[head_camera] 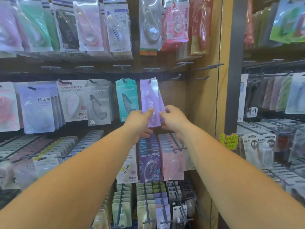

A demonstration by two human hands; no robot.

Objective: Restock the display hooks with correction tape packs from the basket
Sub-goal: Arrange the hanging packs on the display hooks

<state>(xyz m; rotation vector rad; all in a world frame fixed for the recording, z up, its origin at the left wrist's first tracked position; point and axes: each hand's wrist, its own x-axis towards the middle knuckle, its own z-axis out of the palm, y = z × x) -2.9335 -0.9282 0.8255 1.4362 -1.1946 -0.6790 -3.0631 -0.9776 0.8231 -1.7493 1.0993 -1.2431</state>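
Bare left hand (140, 120), bare right hand (175, 120), left forearm (82, 164) and right forearm (231, 164) uncovered

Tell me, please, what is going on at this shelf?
A person stands at a stationery display, hanging purple correction tape packs. The left hand pinches the front pack near its lower end and the right hand grips the right edge. The packs' tops sit at a hook beside a teal pack, apparently threaded on. To their right stand bare hooks.

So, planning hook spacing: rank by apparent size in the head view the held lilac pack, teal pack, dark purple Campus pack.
1. lilac pack.
2. teal pack, slightly smaller; left hand hides its corner.
3. dark purple Campus pack, smallest.
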